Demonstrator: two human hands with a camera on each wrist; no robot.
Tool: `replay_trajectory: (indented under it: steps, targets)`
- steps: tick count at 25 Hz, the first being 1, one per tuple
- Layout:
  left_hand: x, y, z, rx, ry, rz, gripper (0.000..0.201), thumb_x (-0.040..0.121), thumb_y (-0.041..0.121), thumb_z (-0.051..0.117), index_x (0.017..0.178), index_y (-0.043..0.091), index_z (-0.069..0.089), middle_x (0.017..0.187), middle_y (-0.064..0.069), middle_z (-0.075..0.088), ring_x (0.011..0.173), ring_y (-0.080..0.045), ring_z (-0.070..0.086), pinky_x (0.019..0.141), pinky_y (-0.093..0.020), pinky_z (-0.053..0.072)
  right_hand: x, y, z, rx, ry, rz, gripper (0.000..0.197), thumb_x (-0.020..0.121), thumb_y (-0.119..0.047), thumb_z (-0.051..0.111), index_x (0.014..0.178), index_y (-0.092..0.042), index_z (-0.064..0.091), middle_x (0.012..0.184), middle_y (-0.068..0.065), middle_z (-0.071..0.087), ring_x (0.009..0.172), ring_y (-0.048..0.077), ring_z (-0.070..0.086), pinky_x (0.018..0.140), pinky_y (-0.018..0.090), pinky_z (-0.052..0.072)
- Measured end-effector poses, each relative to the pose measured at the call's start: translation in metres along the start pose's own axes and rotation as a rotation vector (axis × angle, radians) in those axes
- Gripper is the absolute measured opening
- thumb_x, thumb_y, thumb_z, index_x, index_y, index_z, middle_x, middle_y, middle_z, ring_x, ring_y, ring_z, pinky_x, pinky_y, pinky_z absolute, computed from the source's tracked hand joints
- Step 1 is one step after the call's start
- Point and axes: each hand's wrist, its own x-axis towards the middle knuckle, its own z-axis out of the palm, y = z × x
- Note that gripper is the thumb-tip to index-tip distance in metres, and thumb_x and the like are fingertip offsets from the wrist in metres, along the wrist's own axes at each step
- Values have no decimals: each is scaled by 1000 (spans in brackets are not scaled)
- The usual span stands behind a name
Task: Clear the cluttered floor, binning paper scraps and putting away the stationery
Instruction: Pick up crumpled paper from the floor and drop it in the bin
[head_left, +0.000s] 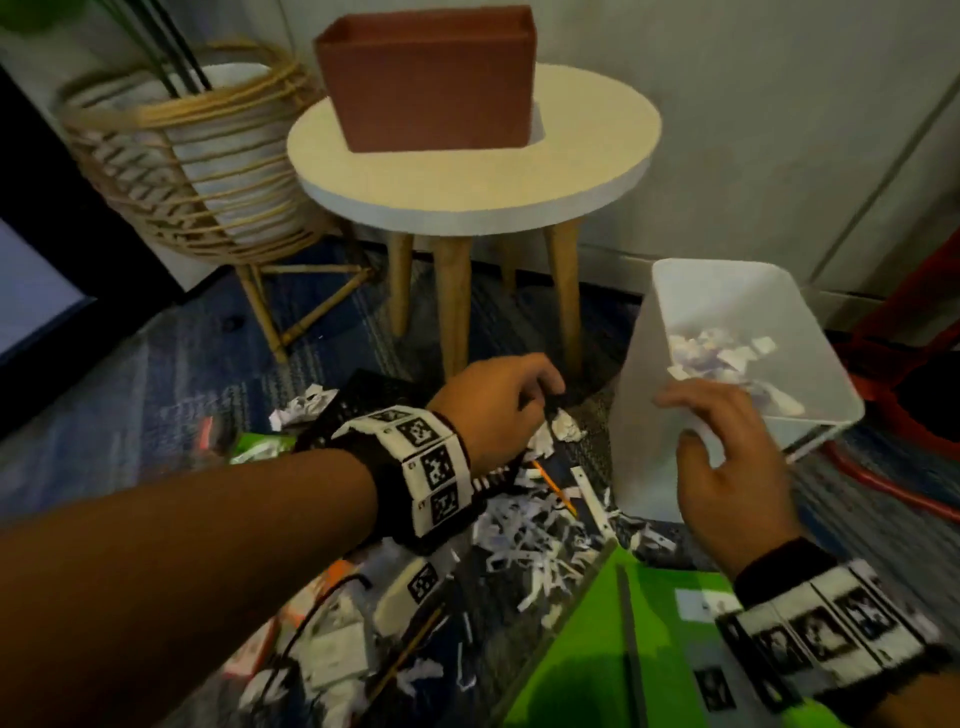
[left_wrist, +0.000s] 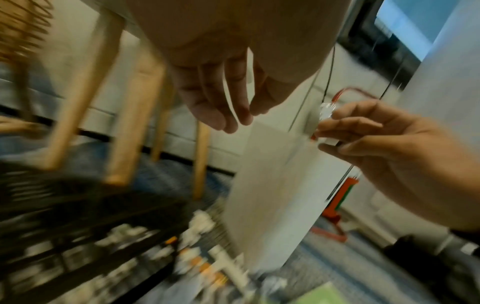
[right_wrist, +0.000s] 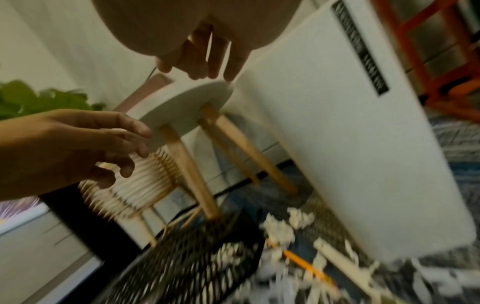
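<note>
Shredded paper scraps (head_left: 530, 535) cover the blue carpet in the head view, with crumpled balls (head_left: 563, 426) at their far edge. An orange pencil (head_left: 556, 488) and a white strip (head_left: 589, 493) lie among them. My left hand (head_left: 498, 410) hovers over the crumpled balls and a black mesh tray (head_left: 363, 400), fingers loosely curled and holding nothing. My right hand (head_left: 727, 457) hangs relaxed at the near rim of the white bin (head_left: 649, 415), which has paper pieces (head_left: 727, 353) inside. The right wrist view shows its fingers (right_wrist: 205, 59) straight and bare.
A green folder (head_left: 623, 639) lies at the near right. Behind the mess stands a round wooden table (head_left: 467, 192) bearing a brown box (head_left: 431, 78), with a rattan planter (head_left: 182, 171) to its left. A red frame (head_left: 909, 322) sits right of the bin.
</note>
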Motion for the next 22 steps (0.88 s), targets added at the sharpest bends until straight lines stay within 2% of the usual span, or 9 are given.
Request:
replay_trajectory:
  steps: [3,4,6,8,10,13,16,19,22]
  targets:
    - [-54,-73,-19,177,-105,-166,22,89,16,52,102,31,62,99,5,65,91,-17,60,80,-31,50,-44,-16,57,75,-266,17,47,79,4,44,92,-38,60,98,-17,60,95,2,54,84,10,39]
    - [-72,-96,-25,227,-132,-221,22,88,17,52,102,31,62,101,4,66,94,-19,60,80,-29,48,-57,-19,74,84,-363,41,48,82,2,45,88,-43,59,97,-23,59,92,-3,54,81,11,40]
    - [-111,-139,-37,292,-175,-331,22,87,17,52,102,30,63,103,2,66,96,-20,60,77,-26,45,-76,-29,109,84,-574,81,49,88,2,46,82,-46,56,94,-24,58,88,-8,52,77,13,39]
    - [-151,-180,-48,309,-207,-438,23,87,17,51,102,29,63,103,1,67,96,-22,61,76,-26,45,-92,-43,145,58,-763,53,45,88,-5,43,83,-49,50,91,-22,56,86,-8,49,76,15,38]
    - [-192,-216,-59,305,-204,-519,22,87,17,51,101,29,64,101,1,68,96,-24,62,79,-30,49,-104,-60,179,29,-893,28,44,89,-6,44,82,-49,49,89,-20,55,85,1,52,74,19,40]
    - [-248,-256,-69,284,-167,-604,24,87,15,53,102,28,66,100,-1,70,96,-25,62,82,-30,48,-116,-86,221,-34,-1009,47,40,90,1,46,85,-37,57,89,-15,57,87,11,54,74,23,40]
    - [-294,-286,-70,306,-167,-649,24,89,18,53,107,27,65,105,-1,69,102,-25,62,82,-28,45,-129,-111,262,-100,-1117,49,29,94,-6,46,91,-31,59,96,-8,61,86,15,55,73,27,42]
    - [-316,-312,-61,300,-176,-647,25,91,21,50,110,29,64,109,1,68,105,-23,61,81,-28,45,-142,-123,297,-123,-1184,86,22,96,-11,46,93,-29,59,101,-6,62,93,17,57,83,34,50]
    - [-321,-336,-55,287,-154,-605,23,92,25,49,109,30,63,110,0,67,104,-24,61,81,-29,46,-149,-121,323,-309,-1209,86,19,95,-12,48,105,-24,59,115,-2,60,101,19,55,86,31,48]
